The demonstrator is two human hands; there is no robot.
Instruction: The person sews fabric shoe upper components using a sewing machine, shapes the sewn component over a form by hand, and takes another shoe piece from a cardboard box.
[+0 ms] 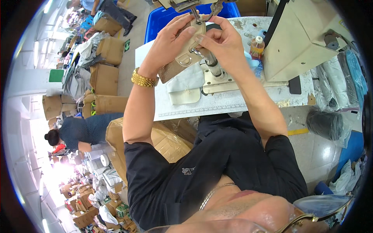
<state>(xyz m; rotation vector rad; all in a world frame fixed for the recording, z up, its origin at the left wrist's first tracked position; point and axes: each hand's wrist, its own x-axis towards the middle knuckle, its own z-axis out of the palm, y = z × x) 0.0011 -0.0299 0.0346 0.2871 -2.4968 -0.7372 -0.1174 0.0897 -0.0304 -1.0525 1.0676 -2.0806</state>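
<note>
A brown mesh bag piece with beige trim lies against the post of a sewing machine, under its needle and presser foot. A metal D-ring sits on the trim. My left hand, a gold watch at its wrist, is closed on the piece's left side, fingers up by the needle. On the right, my right hand pinches the trim's edge between thumb and curled fingers, close to the presser foot. The stitching point itself is partly covered by my fingers.
White and cream fabric pieces lie on the worktable, left of the machine's base. A bottle of orange liquid stands right of my right hand. Behind is a blue bin. Cardboard boxes and two other people are on the left.
</note>
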